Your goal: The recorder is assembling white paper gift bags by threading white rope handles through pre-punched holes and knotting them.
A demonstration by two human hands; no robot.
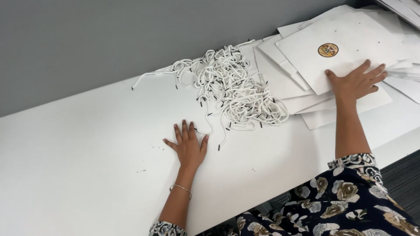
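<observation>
Hands flat, fingers spread, grip empty — left hand (pixel 188 146) on table (pixel 87 153), right hand (pixel 356 81) on paper bags (pixel 341 39).

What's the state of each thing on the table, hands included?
left hand: flat on table, fingers spread, empty
right hand: open, palm down on the top bag
white cords: loose tangled heap, black tips
white paper bags: folded flat, fanned stack
</observation>
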